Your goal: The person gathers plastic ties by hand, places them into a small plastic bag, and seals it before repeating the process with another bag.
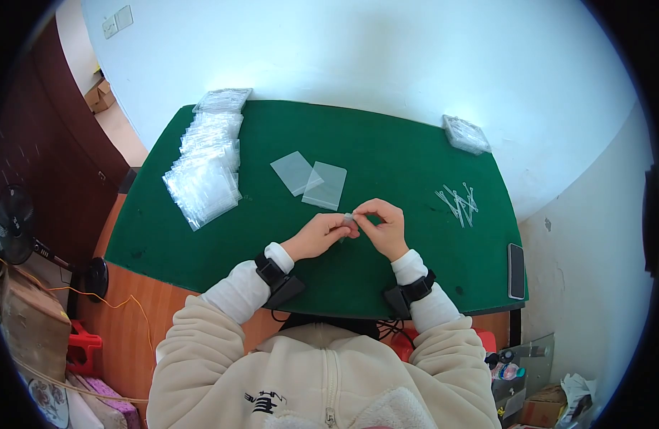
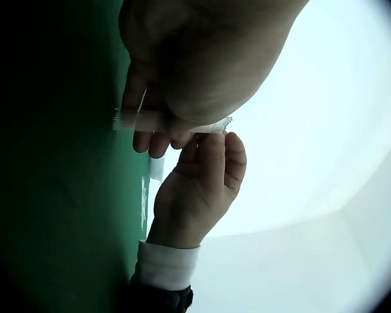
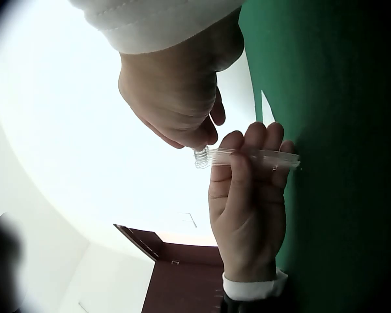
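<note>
Between thumb and fingers the left hand holds a bundle of thin clear sticks, whose looped ends show in the right wrist view. The right hand pinches at the looped end of that bundle with thumb and fingertips. In the head view both hands meet above the front middle of the table. Two clear flat sleeves lie overlapping just beyond the hands.
On the green table, a long overlapping pile of clear sleeves lies at the left. At the right are loose clear sticks, a clear packet by the wall and a phone at the edge.
</note>
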Motion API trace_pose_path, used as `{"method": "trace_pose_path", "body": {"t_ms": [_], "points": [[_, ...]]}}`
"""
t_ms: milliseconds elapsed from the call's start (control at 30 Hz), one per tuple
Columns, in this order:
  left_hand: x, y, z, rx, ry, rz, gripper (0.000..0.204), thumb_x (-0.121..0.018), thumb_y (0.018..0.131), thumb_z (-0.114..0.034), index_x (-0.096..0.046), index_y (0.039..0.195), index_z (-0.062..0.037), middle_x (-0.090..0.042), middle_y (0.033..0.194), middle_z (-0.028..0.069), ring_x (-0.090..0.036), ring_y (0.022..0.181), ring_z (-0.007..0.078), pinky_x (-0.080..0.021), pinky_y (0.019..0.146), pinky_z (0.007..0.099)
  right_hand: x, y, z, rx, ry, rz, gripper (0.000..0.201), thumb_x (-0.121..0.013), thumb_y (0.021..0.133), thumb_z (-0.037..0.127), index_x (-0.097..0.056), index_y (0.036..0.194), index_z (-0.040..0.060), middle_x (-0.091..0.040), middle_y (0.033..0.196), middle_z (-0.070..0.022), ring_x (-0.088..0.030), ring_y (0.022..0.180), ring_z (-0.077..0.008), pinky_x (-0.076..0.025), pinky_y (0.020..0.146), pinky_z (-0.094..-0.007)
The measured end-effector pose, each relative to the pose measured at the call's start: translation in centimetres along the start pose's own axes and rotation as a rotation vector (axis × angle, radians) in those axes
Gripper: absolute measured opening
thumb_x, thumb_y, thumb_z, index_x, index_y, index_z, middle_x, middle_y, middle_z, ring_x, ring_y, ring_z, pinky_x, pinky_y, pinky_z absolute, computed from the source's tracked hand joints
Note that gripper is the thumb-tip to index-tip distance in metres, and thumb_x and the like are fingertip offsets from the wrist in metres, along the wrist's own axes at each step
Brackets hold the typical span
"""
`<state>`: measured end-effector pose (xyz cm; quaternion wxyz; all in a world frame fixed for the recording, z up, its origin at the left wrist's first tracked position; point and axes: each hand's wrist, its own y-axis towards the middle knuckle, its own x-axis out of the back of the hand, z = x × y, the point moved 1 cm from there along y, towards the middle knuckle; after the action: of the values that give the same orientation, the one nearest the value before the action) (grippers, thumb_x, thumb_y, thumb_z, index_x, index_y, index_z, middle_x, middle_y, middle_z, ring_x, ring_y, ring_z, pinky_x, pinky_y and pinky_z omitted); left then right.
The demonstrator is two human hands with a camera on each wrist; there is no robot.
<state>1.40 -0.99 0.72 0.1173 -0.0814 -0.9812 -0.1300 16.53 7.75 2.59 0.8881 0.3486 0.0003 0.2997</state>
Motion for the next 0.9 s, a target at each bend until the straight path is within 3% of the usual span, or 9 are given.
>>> {"method": "trace_pose_path", "body": {"t_ms": [133, 267, 367, 433, 533, 633, 667, 767, 900], "points": [[-0.1, -0.1, 0.1, -0.011, 0.05, -0.004, 0.016, -0.047, 0.092, -0.008, -0.058, 0.097, 0.0013, -0.064, 0.091, 0.0066, -0.059, 0.085, 0.0136, -0.047, 0.078, 0.0283, 0.4, 0.0, -0.8, -0.085, -0.017, 0.06, 0.007, -0.065, 0.075, -0.001, -0.064, 0.081, 0.001, -0.064, 0.08, -0.0066, -0.062, 0.073, -0.0127, -0.05, 0.067, -0.0245], [1.0, -0.2, 0.3, -0.018, -0.013, -0.076, 0.016, -0.047, 0.092, -0.008, -0.059, 0.098, 0.0008, -0.064, 0.093, 0.0066, -0.059, 0.087, 0.0141, -0.046, 0.079, 0.0285, 0.1, 0.4, -2.3, -0.179, 0.053, -0.046, 0.013, -0.063, 0.075, -0.002, -0.064, 0.087, 0.0023, -0.064, 0.088, -0.0082, -0.063, 0.083, -0.0174, -0.051, 0.074, -0.0287], [2.8, 0.5, 2.0, -0.012, -0.202, -0.205, 0.017, -0.047, 0.092, -0.009, -0.059, 0.1, 0.0003, -0.063, 0.097, 0.0078, -0.059, 0.093, 0.0155, -0.047, 0.084, 0.0288, -1.4, 1.5, -3.3, 0.125, -0.404, 0.224, 0.018, -0.06, 0.076, 0.002, -0.064, 0.094, 0.0032, -0.062, 0.102, -0.0097, -0.059, 0.098, -0.0246, -0.049, 0.083, -0.0372], [4.7, 0.4, 3.0, -0.042, -0.379, -0.643, 0.014, -0.048, 0.093, -0.009, -0.057, 0.098, -0.0003, -0.063, 0.098, 0.008, -0.06, 0.088, 0.0161, -0.048, 0.078, 0.0283, -2.5, 2.0, -3.8, 0.218, -0.543, 0.307, 0.018, -0.06, 0.076, 0.004, -0.064, 0.094, 0.0036, -0.061, 0.102, -0.0098, -0.058, 0.099, -0.0265, -0.048, 0.085, -0.0385], [5.7, 0.0, 3.7, -0.028, -0.573, -0.777, 0.018, -0.048, 0.093, -0.013, -0.053, 0.105, 0.0005, -0.06, 0.103, 0.0119, -0.059, 0.096, 0.0205, -0.049, 0.082, 0.0311, -3.8, 2.8, -3.9, 0.433, -0.808, 0.48, 0.018, -0.059, 0.077, 0.008, -0.064, 0.093, 0.0043, -0.06, 0.103, -0.0099, -0.055, 0.102, -0.0304, -0.046, 0.088, -0.0409], [6.6, -0.1, 3.8, -0.016, -0.68, -0.841, 0.021, -0.048, 0.094, -0.014, -0.05, 0.108, 0.0011, -0.058, 0.107, 0.0143, -0.059, 0.101, 0.0232, -0.049, 0.085, 0.0329, -3.8, 2.3, -3.5, 0.141, -0.881, 0.522, 0.017, -0.061, 0.076, 0.015, -0.063, 0.089, 0.0047, -0.058, 0.096, -0.0114, -0.055, 0.095, -0.0302, -0.045, 0.087, -0.041], [6.4, -0.1, 3.8, 0.005, -0.696, -0.832, 0.021, -0.048, 0.094, -0.014, -0.049, 0.109, 0.0012, -0.058, 0.108, 0.0147, -0.059, 0.101, 0.0238, -0.049, 0.085, 0.0334, -4.0, 2.0, -2.6, 0.146, -0.883, 0.528, 0.017, -0.061, 0.076, 0.015, -0.063, 0.089, 0.0047, -0.058, 0.096, -0.0114, -0.055, 0.095, -0.0302, -0.045, 0.087, -0.041], [5.7, 0.3, 4.0, 0.039, -0.722, -0.807, 0.021, -0.048, 0.094, -0.014, -0.049, 0.108, 0.0008, -0.058, 0.108, 0.0142, -0.059, 0.1, 0.0234, -0.05, 0.084, 0.0328, -3.7, 0.3, -0.2, -0.245, -0.99, 0.566, 0.028, -0.065, 0.073, 0.019, -0.061, 0.097, 0.0047, -0.056, 0.096, -0.0124, -0.054, 0.093, -0.0308, -0.043, 0.086, -0.0429], [4.6, 0.3, 3.8, 0.078, -0.737, -0.761, 0.019, -0.047, 0.095, -0.015, -0.051, 0.107, -0.0006, -0.06, 0.106, 0.0128, -0.061, 0.097, 0.0214, -0.05, 0.081, 0.0309, -3.3, 0.1, 0.4, -0.4, -0.903, 0.613, 0.043, -0.07, 0.067, 0.023, -0.058, 0.104, 0.0045, -0.055, 0.1, -0.0129, -0.053, 0.097, -0.0306, -0.043, 0.085, -0.0436]]}}
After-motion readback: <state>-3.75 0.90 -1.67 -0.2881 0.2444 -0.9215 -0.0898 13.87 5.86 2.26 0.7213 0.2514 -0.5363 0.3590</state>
